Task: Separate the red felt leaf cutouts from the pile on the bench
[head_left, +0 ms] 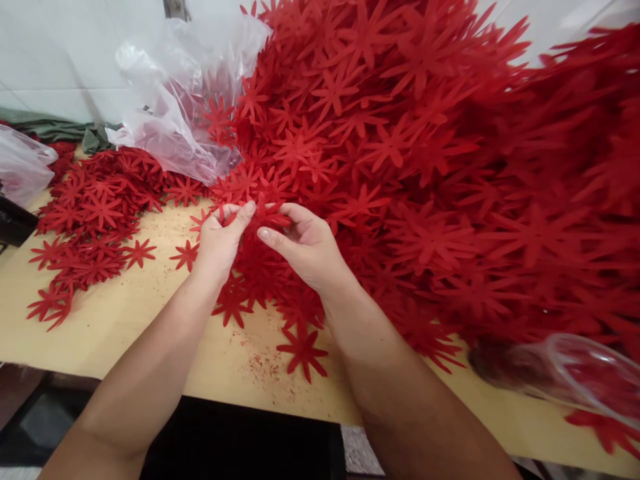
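Between my two hands, in the middle of the head view, is a red flower-shaped cutout (267,216) with narrow petals. The thumb and fingers of my left hand (225,230) pinch it from the left. My right hand (305,243) grips its other side, thumb toward me and fingers curled behind. Both hands are close together, just in front of a big heap of the same red cutouts (400,147). Single cutouts lie below them, one of them a loose red flower (303,352) near the table's front edge.
A smaller pile of red flowers (95,213) spreads over the table (135,320) at the left. A clear plastic bag (175,100) leans against the heap, with another bag (23,163) at far left. A transparent container (555,373) lies at right. Red crumbs dot the tabletop.
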Demonstrator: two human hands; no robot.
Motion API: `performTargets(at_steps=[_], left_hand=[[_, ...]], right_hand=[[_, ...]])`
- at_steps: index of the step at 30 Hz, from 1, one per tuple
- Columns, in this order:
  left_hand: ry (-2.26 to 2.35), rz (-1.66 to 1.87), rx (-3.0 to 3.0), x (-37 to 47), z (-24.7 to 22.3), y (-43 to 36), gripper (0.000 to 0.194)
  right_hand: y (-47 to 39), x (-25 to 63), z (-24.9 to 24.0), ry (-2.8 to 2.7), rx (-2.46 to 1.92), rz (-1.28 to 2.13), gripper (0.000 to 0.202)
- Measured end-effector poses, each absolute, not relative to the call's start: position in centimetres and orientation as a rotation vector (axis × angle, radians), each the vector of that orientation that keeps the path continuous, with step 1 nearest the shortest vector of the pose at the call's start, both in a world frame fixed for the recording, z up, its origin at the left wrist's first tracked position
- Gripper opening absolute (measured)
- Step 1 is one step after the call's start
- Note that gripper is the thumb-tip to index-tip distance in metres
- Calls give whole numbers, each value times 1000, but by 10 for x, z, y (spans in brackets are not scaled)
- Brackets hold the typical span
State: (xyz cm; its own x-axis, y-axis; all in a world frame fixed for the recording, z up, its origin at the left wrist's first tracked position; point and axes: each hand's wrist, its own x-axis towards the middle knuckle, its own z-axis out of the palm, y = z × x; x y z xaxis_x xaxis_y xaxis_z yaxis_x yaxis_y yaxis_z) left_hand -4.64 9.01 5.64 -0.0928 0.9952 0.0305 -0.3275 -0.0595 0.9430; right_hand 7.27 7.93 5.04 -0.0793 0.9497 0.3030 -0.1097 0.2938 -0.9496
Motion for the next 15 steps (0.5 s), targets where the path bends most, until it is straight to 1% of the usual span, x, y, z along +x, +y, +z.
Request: performTargets(at_steps=[2, 5, 8, 12, 15], left_hand=[[995, 1425, 983, -44, 55, 88, 31], [989, 1435, 1053, -43, 57, 86, 28], [942, 1415, 1086, -42, 60, 83, 25], [886, 1335, 1128, -42, 61, 81, 27], [882, 1322, 1160, -41, 57, 83, 25]], right_hand=[[79, 72, 51, -1321, -891, 1036, 33], [80, 74, 52, -1288, -946, 984, 33], [80, 76, 54, -1282, -992, 952, 38], [79, 75, 54, -1300, -1011, 864, 49], [81, 73, 51, -1318, -1015, 870, 49]])
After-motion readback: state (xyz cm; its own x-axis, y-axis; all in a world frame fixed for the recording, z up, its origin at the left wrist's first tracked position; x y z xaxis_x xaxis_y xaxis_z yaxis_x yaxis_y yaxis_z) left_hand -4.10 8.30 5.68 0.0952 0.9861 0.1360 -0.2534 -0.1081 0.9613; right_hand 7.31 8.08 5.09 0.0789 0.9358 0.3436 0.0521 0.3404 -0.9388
